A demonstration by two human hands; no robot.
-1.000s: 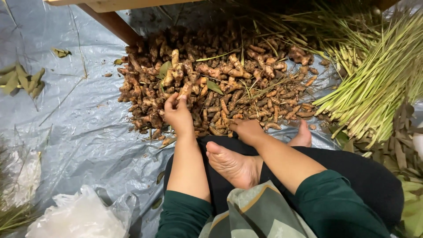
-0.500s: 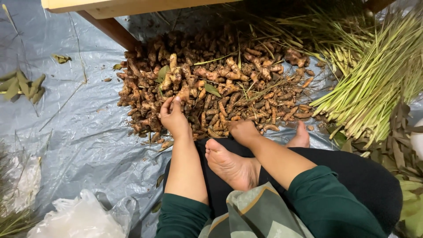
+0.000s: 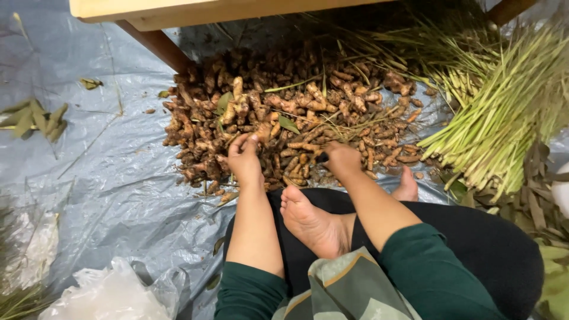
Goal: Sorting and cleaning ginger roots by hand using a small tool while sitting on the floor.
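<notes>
While the person sits cross-legged on a grey plastic sheet (image 3: pixel 106 195), both hands work at the near edge of a heap of brown, knobbly roots (image 3: pixel 290 112) that fills the ground from 11 to 1 o'clock under a wooden table edge (image 3: pixel 195 9). At about 10 o'clock from the bare foot (image 3: pixel 314 222), the left hand (image 3: pixel 246 157) has its fingers curled together over the heap, pinching at one pale root piece (image 3: pixel 261 131) on top. The right hand (image 3: pixel 341 159), at 1 o'clock from the foot, lies knuckles-up and closed on the roots; what it grips, if anything, cannot be told, though something dark shows at its thumb side.

A good pick here, as I judge it, calls for taking one piece at a time from the loose near edge, lifting straight up so neighbours do not roll off the sheet, and brushing aside the stray green leaves (image 3: pixel 287 123) lying among the roots. Keeping the other hand steady on the heap should stop it from sliding toward the lap.

A bundle of long green stalks (image 3: pixel 504 118) fans out at 2 o'clock, well apart from the hands. At 7 o'clock lies a crumpled clear plastic bag (image 3: pixel 101 293), and a few cut leaves (image 3: pixel 35 118) sit at 9 o'clock.
</notes>
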